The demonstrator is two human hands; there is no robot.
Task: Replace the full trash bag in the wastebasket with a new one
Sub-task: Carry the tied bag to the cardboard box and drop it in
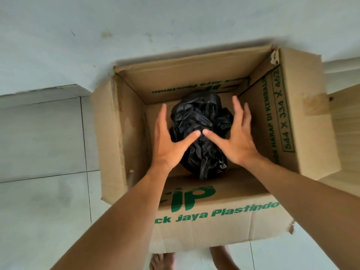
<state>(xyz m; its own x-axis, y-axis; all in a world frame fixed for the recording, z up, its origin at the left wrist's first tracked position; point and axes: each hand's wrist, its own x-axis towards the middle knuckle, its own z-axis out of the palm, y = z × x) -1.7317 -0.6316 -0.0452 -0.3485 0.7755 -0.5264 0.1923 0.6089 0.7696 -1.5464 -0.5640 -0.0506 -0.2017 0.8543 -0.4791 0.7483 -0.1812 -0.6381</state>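
Note:
A crumpled black trash bag [196, 117], bulging and tied, lies at the bottom of an open cardboard box [214, 217] with green print. My left hand [171, 141] and my right hand [235, 139] hover over the bag inside the box, fingers spread and straight. The two thumbs nearly meet above the bag's middle. Neither hand holds anything. Whether they touch the bag is unclear. No wastebasket is in view.
The box stands on pale floor tiles [42, 152] against a white wall [136, 26]. A light wooden panel [344, 121] is to the right of the box. My bare feet [161, 262] show below the box's near flap.

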